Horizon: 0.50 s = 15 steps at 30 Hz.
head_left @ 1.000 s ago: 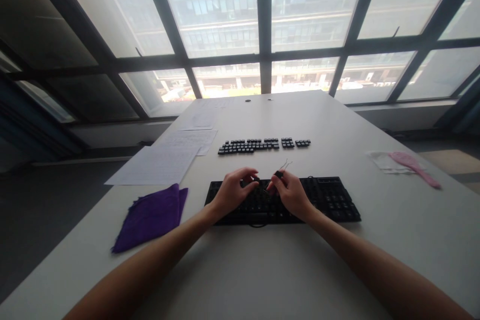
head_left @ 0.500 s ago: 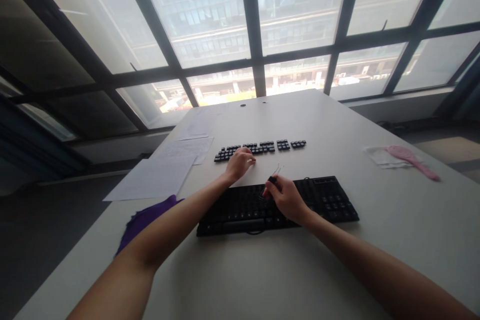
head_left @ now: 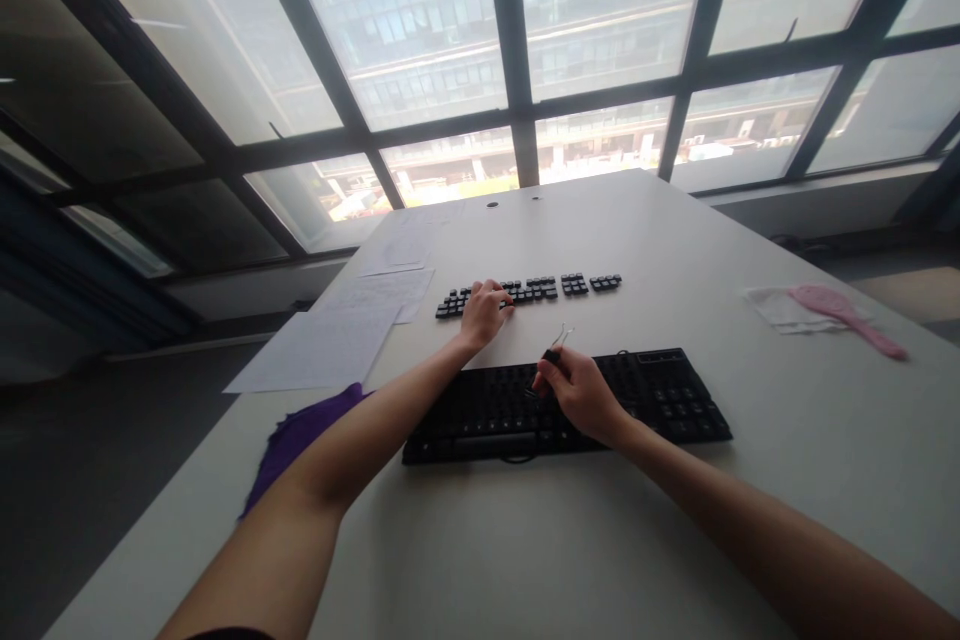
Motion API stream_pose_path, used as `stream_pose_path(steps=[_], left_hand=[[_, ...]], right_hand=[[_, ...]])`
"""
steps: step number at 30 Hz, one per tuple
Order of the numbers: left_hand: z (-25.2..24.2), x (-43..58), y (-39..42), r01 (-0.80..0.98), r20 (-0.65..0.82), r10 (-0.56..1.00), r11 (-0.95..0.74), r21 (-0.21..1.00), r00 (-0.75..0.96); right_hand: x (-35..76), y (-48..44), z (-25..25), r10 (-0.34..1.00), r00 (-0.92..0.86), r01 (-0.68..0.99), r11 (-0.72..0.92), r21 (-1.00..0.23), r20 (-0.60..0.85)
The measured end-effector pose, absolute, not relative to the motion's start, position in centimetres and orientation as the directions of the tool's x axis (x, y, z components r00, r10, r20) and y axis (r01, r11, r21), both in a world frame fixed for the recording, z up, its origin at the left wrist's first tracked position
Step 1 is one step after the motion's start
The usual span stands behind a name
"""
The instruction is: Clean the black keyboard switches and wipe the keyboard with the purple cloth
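Observation:
A black keyboard [head_left: 480,410] lies on the white table, many of its keycaps gone from the upper left part. My right hand [head_left: 581,392] is closed round a wire keycap puller [head_left: 562,334] with a dark handle, its thin prongs pointing up, just over the keyboard. Beyond the keyboard, rows of loose black keycaps [head_left: 541,290] are laid out in groups. My left hand [head_left: 484,313] reaches over these rows, fingers bent and thumb close to the fingertips at a keycap. The hand covers part of the rows.
Printed paper sheets [head_left: 315,350] lie along the left side. A purple cloth [head_left: 300,435] is partly under my left forearm. At the right are a pink hairbrush-shaped object [head_left: 844,315] and white tissue [head_left: 780,312]. Windows [head_left: 450,160] rise behind the table.
My left hand has moved slightly forward onto the keycap rows. The right hand keeps the puller over the keyboard. The whole view has shifted a little.

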<state>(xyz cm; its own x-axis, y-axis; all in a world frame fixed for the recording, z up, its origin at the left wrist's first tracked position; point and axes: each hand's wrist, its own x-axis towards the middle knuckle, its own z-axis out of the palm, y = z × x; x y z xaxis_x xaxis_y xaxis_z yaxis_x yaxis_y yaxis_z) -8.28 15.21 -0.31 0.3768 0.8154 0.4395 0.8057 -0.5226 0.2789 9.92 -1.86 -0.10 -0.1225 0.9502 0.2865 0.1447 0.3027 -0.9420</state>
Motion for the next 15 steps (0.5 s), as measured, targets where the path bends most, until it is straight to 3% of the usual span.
stream_pose_path(steps=[9,15], left_hand=[[2.0,-8.6,14.1,0.821,0.442,0.830,-0.491,0.290,0.340],[3.7,-7.7,6.3,0.644,0.423,0.765,-0.640,0.419,0.486]], right_hand=[[10.1,-1.8,-0.1,0.951,-0.053,0.070,0.307,-0.949,0.304],[11.1,-2.0,1.0,0.943,-0.061,0.219,0.331,-0.918,0.326]])
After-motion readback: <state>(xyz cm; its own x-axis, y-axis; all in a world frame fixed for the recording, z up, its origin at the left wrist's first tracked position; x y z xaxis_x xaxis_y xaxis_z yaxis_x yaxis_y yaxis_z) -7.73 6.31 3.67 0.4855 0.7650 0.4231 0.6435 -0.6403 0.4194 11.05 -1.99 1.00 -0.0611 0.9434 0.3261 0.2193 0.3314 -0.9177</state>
